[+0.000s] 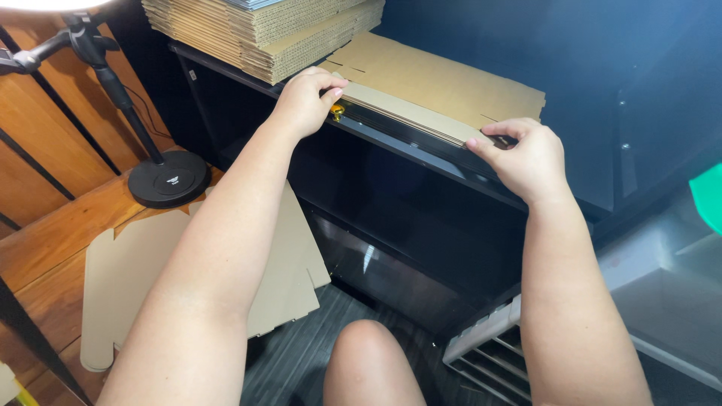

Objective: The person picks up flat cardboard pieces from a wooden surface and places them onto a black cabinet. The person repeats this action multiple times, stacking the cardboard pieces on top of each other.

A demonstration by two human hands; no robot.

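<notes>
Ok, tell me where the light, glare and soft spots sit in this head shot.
Head view: blown-out lamp glow at the top left corner; a white glare streak on the glossy black cabinet; left hand, right hand and flat cardboard sheet sharp and evenly lit; the green object at right is blurred.

A black shelf and a wooden floor

The black shelf (421,150) holds a flat cardboard sheet (444,86) and a big stack of cardboard (263,30). On the wooden floor (45,240) lie another cardboard sheet (135,278) and a round black stand base (167,179).

wood wall (45,143) | black cabinet (406,203) | lamp stand (167,177) | dark floor (289,361)
</notes>
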